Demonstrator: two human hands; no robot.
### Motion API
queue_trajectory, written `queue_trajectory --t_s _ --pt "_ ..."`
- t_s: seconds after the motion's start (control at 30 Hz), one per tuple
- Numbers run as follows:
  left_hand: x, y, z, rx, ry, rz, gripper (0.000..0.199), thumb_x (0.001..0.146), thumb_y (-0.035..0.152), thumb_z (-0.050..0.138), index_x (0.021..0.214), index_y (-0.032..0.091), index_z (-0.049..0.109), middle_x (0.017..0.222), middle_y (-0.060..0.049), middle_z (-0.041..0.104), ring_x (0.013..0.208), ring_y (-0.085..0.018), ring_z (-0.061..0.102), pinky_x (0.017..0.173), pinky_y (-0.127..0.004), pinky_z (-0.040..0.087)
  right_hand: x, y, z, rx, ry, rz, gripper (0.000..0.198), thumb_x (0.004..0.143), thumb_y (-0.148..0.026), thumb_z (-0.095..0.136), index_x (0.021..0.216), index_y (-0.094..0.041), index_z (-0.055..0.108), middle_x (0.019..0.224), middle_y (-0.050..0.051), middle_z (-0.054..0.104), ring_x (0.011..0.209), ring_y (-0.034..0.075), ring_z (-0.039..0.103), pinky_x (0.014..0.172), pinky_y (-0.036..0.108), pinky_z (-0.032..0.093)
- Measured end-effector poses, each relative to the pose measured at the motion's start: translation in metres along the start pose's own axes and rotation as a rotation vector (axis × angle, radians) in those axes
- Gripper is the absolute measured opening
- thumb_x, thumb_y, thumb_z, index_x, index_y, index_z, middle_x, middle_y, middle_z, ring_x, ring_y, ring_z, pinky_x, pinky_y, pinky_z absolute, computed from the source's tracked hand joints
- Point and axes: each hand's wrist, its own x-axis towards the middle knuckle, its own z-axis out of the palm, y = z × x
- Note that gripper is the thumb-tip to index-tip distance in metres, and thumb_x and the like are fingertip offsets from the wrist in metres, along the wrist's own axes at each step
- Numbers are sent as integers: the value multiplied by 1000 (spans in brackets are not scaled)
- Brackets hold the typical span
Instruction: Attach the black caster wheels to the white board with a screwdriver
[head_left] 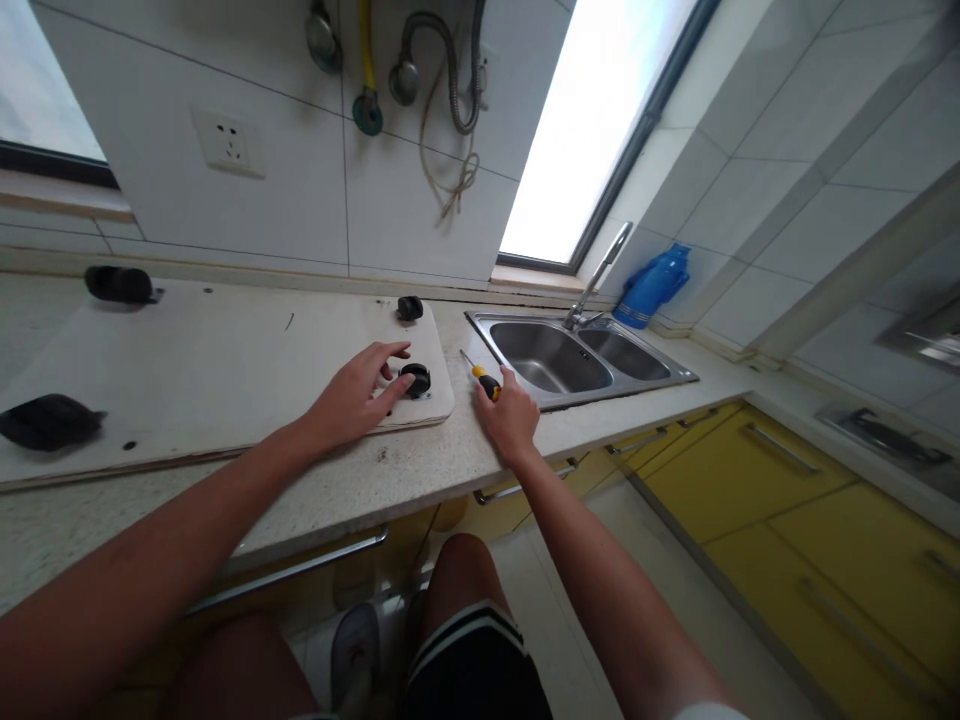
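Note:
A white board (225, 350) lies flat on the counter, with black caster wheels standing up near its corners. My left hand (360, 390) rests over the board's right end, fingers apart and slightly bent. Its thumb tip meets the near right caster (415, 380), while the index finger reaches above it without closing round it. Just right of the board, my right hand (510, 410) grips a screwdriver (478, 371) by its yellow and black handle. The thin shaft points up and left, its tip away from the caster.
A steel double sink (551, 355) with a faucet (596, 275) is set into the counter to the right. Behind it stands a blue thermos-like jug (652, 285). Hoses and valves hang on the tiled wall. Yellow cabinets (795, 470) run below the counter.

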Motion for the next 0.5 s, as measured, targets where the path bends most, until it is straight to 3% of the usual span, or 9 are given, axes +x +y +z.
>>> queue_trajectory --t_s 0.17,0.23,0.3,0.37,0.5 --pt "-3 5 -8 115 188 -5 50 109 53 53 141 15 61 137 -16 68 97 -23 66 86 -40 57 -1 -6 -1 -44 -30 -7 41 106 -43 62 138 -17 60 119 17 79 109 30 76 89 35 48" --pt "-13 3 -15 231 105 -5 63 105 61 58 148 14 57 143 -19 65 110 -29 68 98 -46 57 -1 -6 0 -45 -25 -9 35 106 -39 61 131 -15 61 122 19 77 114 31 74 95 37 48" --pt "-29 -1 -25 404 -58 26 88 97 69 68 162 14 47 155 -24 60 129 -39 64 112 -55 52 -1 -6 1 -32 -15 -7 33 106 -37 59 130 -13 61 126 21 75 119 32 72 101 39 46" --pt "-47 -7 -38 601 -181 25 102 92 69 73 171 16 37 166 -26 53 142 -47 57 116 -61 47 -1 -6 2 -9 -3 8 35 106 -35 57 132 -11 60 130 24 74 124 33 69 106 41 44" --pt "-77 -12 -67 832 -269 4 75 105 52 59 169 17 45 167 -26 56 147 -48 55 117 -63 44 0 -6 1 44 20 61 41 106 -34 56 136 -7 60 136 27 69 131 37 63 109 45 42"
